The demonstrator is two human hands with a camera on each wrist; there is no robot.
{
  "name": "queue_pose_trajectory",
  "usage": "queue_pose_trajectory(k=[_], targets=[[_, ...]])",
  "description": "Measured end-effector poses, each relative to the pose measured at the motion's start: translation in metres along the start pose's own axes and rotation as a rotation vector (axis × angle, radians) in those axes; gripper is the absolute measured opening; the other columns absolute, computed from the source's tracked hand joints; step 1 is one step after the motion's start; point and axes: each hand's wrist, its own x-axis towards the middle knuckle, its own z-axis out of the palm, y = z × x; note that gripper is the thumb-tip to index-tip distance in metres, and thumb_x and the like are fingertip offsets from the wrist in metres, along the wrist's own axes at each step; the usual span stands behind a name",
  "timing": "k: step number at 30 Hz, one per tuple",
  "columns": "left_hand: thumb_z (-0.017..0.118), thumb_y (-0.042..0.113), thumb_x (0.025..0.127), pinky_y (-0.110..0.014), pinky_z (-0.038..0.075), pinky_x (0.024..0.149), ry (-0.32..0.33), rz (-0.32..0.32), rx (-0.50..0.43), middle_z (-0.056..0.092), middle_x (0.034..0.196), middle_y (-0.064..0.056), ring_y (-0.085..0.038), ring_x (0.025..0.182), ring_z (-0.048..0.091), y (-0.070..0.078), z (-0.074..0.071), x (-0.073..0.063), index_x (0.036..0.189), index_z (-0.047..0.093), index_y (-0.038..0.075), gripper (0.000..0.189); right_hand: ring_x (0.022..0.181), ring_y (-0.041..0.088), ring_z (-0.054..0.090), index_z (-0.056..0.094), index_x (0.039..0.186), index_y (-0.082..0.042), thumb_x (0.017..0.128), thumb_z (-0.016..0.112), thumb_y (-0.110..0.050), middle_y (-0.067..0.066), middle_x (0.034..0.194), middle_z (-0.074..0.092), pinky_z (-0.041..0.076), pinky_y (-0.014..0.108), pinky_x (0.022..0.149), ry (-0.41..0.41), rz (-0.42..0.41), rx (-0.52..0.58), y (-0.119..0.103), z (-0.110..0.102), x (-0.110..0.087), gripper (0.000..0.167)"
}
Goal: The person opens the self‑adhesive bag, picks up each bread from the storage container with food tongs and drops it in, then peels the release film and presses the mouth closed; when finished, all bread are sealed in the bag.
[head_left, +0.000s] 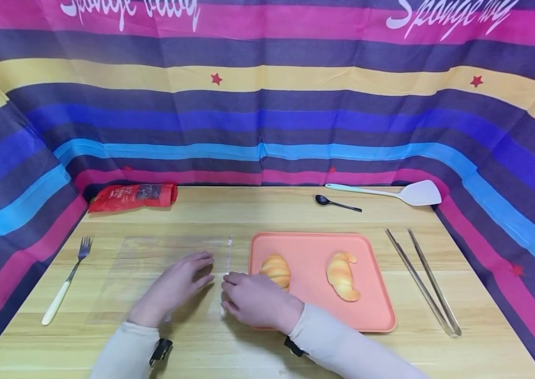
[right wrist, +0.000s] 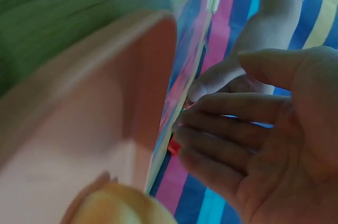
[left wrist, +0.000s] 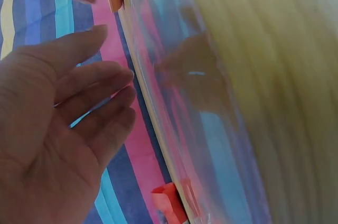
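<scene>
A clear plastic bag [head_left: 125,279] lies flat on the table, with a zip-like strip along its right edge. Over the bag's right part is my left hand [head_left: 177,284], its fingers loosely bent and nothing between them in the left wrist view. My right hand [head_left: 264,300] is at the strip, beside the pink tray's left edge. In the right wrist view its fingers [right wrist: 222,129] are extended and hold nothing; whether the tips touch the bag I cannot tell. One croissant [head_left: 275,269], partly hidden by that hand, and another croissant [head_left: 342,276] lie on the pink tray [head_left: 312,316].
A fork [head_left: 66,284] lies at the left and metal tongs [head_left: 425,281] at the right. Along the back are a red packet [head_left: 132,197], a small black spoon [head_left: 338,203] and a white spatula [head_left: 419,193]. Striped cloth [head_left: 262,121] encloses the table's back and sides.
</scene>
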Motion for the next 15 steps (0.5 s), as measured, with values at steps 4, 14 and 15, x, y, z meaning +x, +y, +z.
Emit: queue_pose_trajectory(k=[4,14,15], targets=[[0.074,0.017,0.088,-0.055,0.038,0.105,-0.021,-0.001,0.045,0.053,0.137,-0.022,-0.040,0.124,0.051,0.000,0.004,0.002,0.127,0.060,-0.006,0.047,0.122,0.020,0.056,0.069,0.118,-0.011,0.098,0.056,-0.040,0.006,0.131,0.060,0.049,0.033,0.097,-0.098,-0.005,-0.038,-0.006,0.001,0.003,0.037],[0.075,0.024,0.089,-0.053,0.034,0.108,-0.050,0.014,0.138,0.042,0.145,-0.028,-0.043,0.133,0.040,0.001,0.007,0.001,0.133,0.052,-0.013,0.062,0.134,0.025,0.043,0.060,0.133,-0.007,0.100,0.051,-0.045,0.010,0.142,0.052,0.034,0.037,0.111,-0.249,0.022,-0.018,-0.013,0.003,0.005,0.052],[0.075,0.024,0.089,-0.053,0.034,0.108,-0.060,0.013,0.134,0.041,0.146,-0.027,-0.042,0.133,0.040,0.001,0.007,0.001,0.133,0.051,-0.013,0.062,0.134,0.025,0.043,0.060,0.133,-0.006,0.100,0.051,-0.045,0.010,0.141,0.052,0.033,0.037,0.112,-0.250,0.018,-0.017,-0.013,0.003,0.006,0.052]])
